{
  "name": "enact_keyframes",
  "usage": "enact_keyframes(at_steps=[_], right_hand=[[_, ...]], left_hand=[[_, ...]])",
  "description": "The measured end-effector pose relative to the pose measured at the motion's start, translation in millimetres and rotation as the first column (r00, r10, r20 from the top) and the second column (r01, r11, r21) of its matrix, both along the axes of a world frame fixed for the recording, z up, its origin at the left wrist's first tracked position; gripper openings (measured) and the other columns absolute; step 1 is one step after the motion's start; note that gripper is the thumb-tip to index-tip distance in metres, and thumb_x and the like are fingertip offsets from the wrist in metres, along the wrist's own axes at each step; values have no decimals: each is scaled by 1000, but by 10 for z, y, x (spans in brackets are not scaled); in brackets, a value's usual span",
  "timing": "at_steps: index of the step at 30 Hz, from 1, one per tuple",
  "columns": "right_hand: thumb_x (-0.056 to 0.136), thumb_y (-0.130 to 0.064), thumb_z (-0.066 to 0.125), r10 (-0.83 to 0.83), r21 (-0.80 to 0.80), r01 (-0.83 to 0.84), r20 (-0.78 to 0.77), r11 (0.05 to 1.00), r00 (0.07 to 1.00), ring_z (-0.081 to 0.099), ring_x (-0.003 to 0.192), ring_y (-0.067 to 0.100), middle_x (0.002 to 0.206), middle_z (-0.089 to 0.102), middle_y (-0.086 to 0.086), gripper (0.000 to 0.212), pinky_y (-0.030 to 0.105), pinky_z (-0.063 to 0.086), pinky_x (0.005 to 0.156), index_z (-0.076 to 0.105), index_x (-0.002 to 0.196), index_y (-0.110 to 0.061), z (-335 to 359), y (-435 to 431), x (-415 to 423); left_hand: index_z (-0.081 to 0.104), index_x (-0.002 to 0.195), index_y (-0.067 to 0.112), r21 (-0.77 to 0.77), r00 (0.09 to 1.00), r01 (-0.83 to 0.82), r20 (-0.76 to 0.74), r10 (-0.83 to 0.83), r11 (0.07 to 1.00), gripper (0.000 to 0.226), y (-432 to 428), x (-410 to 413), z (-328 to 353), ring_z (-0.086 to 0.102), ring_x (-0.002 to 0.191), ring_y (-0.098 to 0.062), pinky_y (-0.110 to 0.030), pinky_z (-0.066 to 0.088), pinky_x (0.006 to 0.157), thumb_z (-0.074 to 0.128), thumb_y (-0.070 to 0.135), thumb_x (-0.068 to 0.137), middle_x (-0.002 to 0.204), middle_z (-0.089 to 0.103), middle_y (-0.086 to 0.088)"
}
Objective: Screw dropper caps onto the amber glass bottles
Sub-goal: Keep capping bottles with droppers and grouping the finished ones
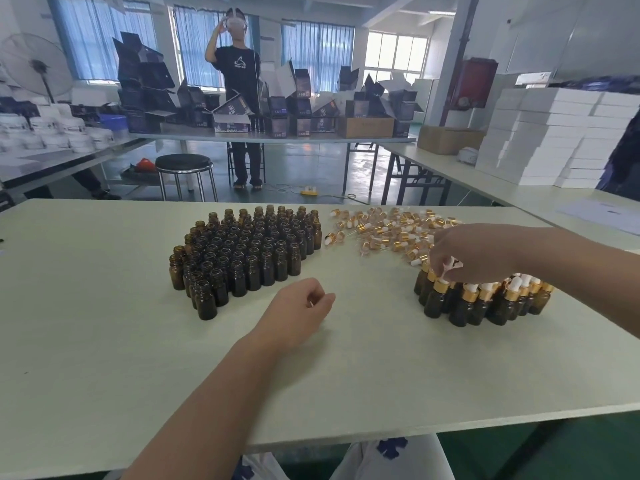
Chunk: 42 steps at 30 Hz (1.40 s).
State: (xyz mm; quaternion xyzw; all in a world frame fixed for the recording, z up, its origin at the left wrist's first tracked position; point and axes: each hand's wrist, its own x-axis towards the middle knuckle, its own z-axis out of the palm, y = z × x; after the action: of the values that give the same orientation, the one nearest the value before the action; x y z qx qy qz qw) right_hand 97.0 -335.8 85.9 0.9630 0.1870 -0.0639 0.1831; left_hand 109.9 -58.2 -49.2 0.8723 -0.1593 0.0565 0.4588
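Observation:
A dense cluster of uncapped amber glass bottles (242, 251) stands on the white table (104, 323), left of centre. Behind and to the right lies a loose pile of gold-and-white dropper caps (384, 230). At the right stands a smaller group of capped amber bottles (478, 301). My right hand (478, 251) reaches over the back-left of that group, and its fingertips pinch the white bulb of a dropper cap (450, 266) on top of a bottle there. My left hand (298, 306) rests on the table between the two groups, fingers loosely curled, holding nothing.
The table's front edge (381, 434) runs just below my arms. Beyond the table stand a black stool (183, 164), another table stacked with dark cartons (301, 116), and a person (239, 98) behind it. White boxes (554, 136) are stacked on a side table at the right.

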Motion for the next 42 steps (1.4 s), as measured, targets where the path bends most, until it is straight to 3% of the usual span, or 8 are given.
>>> enact_keyframes(at_steps=[11,16,23,26,30,33,37,42], right_hand=[[94,-39,53,-60,89,59,14,994,998,44,95,10,116,56,-3,36,26,41,85,51,127,-25,26,471,137],[96,-36,51,-150,223,144,7,964,989,51,120,26,136,51,9,50,37,45,98,40,140,-15,-95,762,509],[94,-28,54,-330,328,412,-277,850,902,67,90,26,119,49,11,57,38,58,80,29,144,-21,-400,908,946],[94,-26,49,-383,274,450,-266,850,885,67,78,24,103,57,13,41,34,58,67,43,130,-7,-536,910,1051],[94,-24,45,-408,302,437,-157,847,900,58,61,18,75,60,9,29,28,42,53,54,76,-3,-664,909,1115],[93,-24,48,-389,387,400,-109,831,915,57,62,16,72,64,7,30,25,40,51,59,72,-6,-664,919,1078],[92,-17,48,-375,686,339,-103,644,921,66,60,10,77,72,7,26,20,45,49,68,82,-4,-637,959,939],[93,-14,50,-403,939,256,-148,230,903,63,50,3,69,69,-1,9,18,42,45,58,90,-14,-694,1043,631]], left_hand=[[49,66,23,14,1000,-22,5,21,1000,30,-7,23,-17,41,47,-1,-22,34,55,59,38,90,55,44,13],[45,63,22,29,999,-26,31,25,999,33,-3,20,-14,39,49,-2,-23,33,55,59,36,89,55,42,12],[44,62,22,27,999,-14,42,13,1000,33,3,29,-28,40,49,-2,-23,31,54,59,34,89,49,44,16],[44,62,22,41,999,-18,40,17,999,33,6,33,-33,39,48,-2,-22,30,53,59,34,89,49,42,14],[43,62,22,41,1000,-10,19,10,999,33,4,36,-42,39,47,-2,-21,29,52,58,34,89,47,43,17],[44,62,22,48,1000,-14,20,13,999,33,-2,42,-41,39,48,-3,-22,30,52,57,34,89,51,42,14],[45,63,22,42,1000,-15,14,15,999,32,-2,37,-32,38,50,-4,-22,32,54,58,35,89,55,43,11],[51,72,20,11,1000,-20,7,20,1000,27,-10,38,-19,42,53,-4,-22,36,54,54,39,92,62,51,8]])
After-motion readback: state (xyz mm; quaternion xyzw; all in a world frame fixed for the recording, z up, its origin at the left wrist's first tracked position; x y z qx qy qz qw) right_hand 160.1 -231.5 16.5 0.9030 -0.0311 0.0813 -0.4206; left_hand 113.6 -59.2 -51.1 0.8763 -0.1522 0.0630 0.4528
